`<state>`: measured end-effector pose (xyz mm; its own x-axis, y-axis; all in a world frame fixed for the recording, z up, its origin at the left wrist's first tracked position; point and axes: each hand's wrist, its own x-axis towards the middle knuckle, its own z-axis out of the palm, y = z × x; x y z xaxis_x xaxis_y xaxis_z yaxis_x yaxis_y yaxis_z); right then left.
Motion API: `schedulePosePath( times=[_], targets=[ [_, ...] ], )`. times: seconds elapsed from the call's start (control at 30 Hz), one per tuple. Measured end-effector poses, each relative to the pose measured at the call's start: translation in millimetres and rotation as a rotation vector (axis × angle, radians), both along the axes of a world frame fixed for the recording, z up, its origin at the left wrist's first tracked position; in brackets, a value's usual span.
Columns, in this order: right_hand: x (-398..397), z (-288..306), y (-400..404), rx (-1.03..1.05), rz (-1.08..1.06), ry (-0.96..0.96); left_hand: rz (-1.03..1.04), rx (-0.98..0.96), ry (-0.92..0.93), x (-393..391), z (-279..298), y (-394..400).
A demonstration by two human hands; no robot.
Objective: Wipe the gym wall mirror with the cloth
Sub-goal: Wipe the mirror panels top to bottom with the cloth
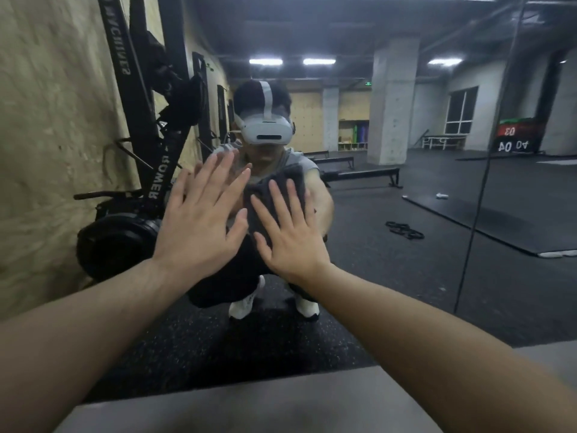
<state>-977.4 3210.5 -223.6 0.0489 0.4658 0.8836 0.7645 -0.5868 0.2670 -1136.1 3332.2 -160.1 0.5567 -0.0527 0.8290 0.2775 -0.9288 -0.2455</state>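
Note:
The gym wall mirror (406, 214) fills the view straight ahead and reflects me squatting in front of it. My right hand (293, 242) lies flat with fingers spread on a dark grey cloth (260, 190), pressing it against the glass at chest height of the reflection. My left hand (199, 223) is just left of the cloth, palm flat on the bare glass, fingers apart and holding nothing. Both forearms reach forward from the bottom corners.
A black rowing machine (140, 135) stands upright against the tan wall on the left, its flywheel (115, 242) close to my left wrist. A grey ledge (249, 401) runs below the mirror. A vertical seam (480, 198) splits the glass on the right.

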Motion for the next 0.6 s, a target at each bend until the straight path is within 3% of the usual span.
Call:
schedulePosePath(
  times=[0.27, 0.47, 0.6],
  targets=[
    [24, 6, -43, -0.256, -0.046, -0.213, 0.035, -0.038, -0.003, -19, -24, 27],
    [53, 6, -117, 0.044, -0.291, 0.076, 0.026, -0.106, 0.014, -8, -26, 15],
    [50, 13, -108, 0.150, -0.245, 0.176, 0.036, -0.139, 0.007, -8, -27, 19]
  ],
)
